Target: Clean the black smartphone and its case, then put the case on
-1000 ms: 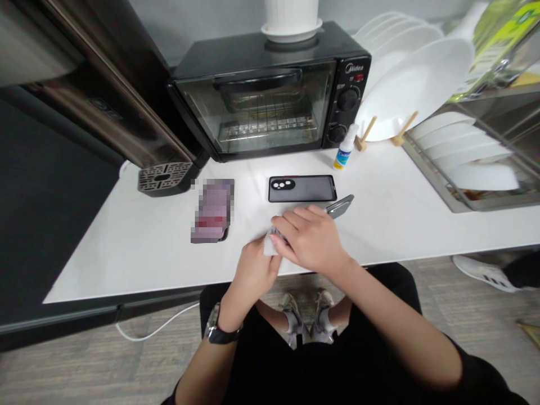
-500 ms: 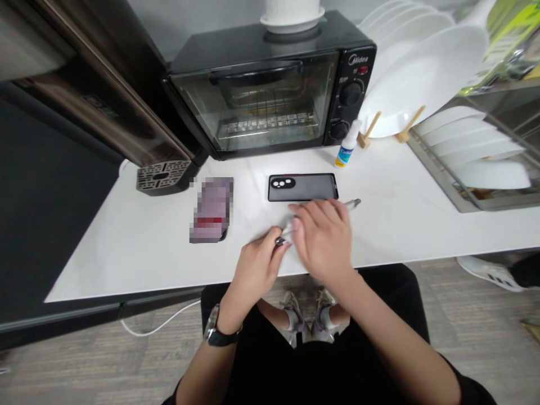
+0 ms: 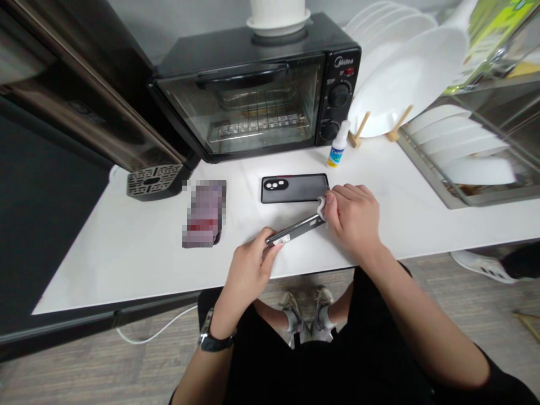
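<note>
My left hand (image 3: 248, 264) pinches the near-left end of a smartphone (image 3: 295, 229), which is tilted up on its long edge above the counter. At the phone's far right end, my right hand (image 3: 354, 216) is closed on a white wiping cloth (image 3: 322, 207), pressed around that corner. Most of the cloth is hidden by my fingers. Just behind the phone lies a black phone case (image 3: 301, 189) with a smoky back and camera cutouts. A small spray bottle (image 3: 336, 147) stands upright behind the case. To the left lies a flat purplish object (image 3: 205, 214), blurred by pixelation.
A black toaster oven (image 3: 253, 62) stands at the back, with a white pot (image 3: 278, 11) on top. White plates (image 3: 409, 79) lean in a rack on the right, beside stacked bowls (image 3: 476, 169). A dark appliance (image 3: 154, 183) is on the left of the white counter (image 3: 126, 275).
My right hand has slid rightward along the phone with the cloth, uncovering the phone's long edge. My left hand keeps its hold. The view has shifted slightly.
</note>
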Demonstrator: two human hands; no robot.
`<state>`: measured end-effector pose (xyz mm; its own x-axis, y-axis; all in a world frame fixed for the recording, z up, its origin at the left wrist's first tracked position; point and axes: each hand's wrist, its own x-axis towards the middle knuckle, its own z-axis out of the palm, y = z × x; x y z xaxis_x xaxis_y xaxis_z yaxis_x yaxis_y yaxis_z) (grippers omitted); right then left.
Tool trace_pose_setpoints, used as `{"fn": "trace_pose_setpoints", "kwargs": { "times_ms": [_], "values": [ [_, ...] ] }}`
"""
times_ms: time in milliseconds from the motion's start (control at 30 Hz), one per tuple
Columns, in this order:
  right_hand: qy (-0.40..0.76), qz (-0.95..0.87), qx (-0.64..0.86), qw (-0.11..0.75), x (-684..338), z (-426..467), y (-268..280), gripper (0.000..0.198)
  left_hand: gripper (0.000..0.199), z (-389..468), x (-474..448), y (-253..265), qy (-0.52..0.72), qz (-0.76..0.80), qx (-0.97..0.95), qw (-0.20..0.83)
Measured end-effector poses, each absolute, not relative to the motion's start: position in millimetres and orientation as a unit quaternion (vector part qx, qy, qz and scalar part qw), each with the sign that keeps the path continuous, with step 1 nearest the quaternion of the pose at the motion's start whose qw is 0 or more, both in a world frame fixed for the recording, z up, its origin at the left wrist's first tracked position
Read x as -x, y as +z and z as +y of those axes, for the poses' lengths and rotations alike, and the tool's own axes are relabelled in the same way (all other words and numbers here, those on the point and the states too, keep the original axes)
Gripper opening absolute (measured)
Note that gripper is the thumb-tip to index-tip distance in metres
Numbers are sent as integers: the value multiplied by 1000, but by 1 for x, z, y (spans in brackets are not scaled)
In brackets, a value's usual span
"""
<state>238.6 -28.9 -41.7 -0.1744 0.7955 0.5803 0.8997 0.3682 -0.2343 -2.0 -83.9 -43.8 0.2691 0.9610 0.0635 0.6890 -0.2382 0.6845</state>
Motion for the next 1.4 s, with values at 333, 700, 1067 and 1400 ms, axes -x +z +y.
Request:
{"fn": "trace_pose_setpoints", "kwargs": {
  "times_ms": [333, 700, 1067, 1400],
  "values": [
    [-62, -822, 445, 349, -141, -73, -43, 30, 15, -81, 11, -63, 258, 515, -804, 149],
    [-83, -828, 490, 259, -229, -25, -32, 50, 12, -83, 3, -50, 258, 533, -754, 285],
    [-64, -808, 466, 355, -145, -83, -49, 39, 20, -81, 9, -66, 243, 497, -820, 144],
    [-117, -842, 434, 299, -207, -25, -34, 51, 12, -82, 5, -55, 266, 516, -772, 259]
  ]
}}
